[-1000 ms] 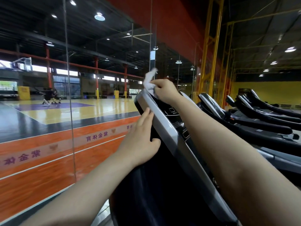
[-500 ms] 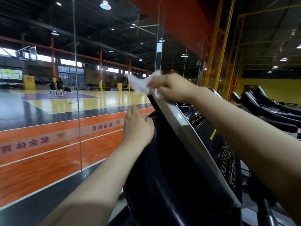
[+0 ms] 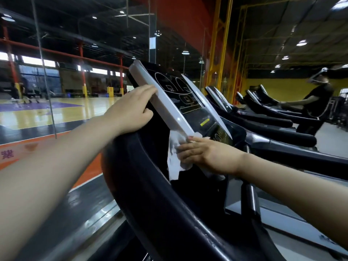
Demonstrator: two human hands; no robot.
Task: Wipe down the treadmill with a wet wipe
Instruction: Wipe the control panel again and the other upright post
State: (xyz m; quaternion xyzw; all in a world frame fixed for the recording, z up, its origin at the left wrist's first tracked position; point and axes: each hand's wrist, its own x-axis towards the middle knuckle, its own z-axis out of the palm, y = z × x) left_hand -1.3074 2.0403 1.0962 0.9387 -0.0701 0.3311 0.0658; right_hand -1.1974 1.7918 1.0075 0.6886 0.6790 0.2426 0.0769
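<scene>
At lower centre of the frame, the right hand point(image 3: 205, 154) presses a crumpled white wet wipe point(image 3: 175, 157) against the lower end of the grey plastic side trim point(image 3: 162, 102) of the black treadmill console point(image 3: 188, 97), fingers clenched on the cloth. Above it, mid-frame, the left hand point(image 3: 130, 110) grasps the trim's outer edge. At far right, a person in black point(image 3: 316, 104) stands on a distant treadmill.

Gym/sports hall: row of treadmills point(image 3: 263, 117) right of hands, basketball court point(image 3: 56, 110) behind glass wall point(image 3: 43, 72) left.
</scene>
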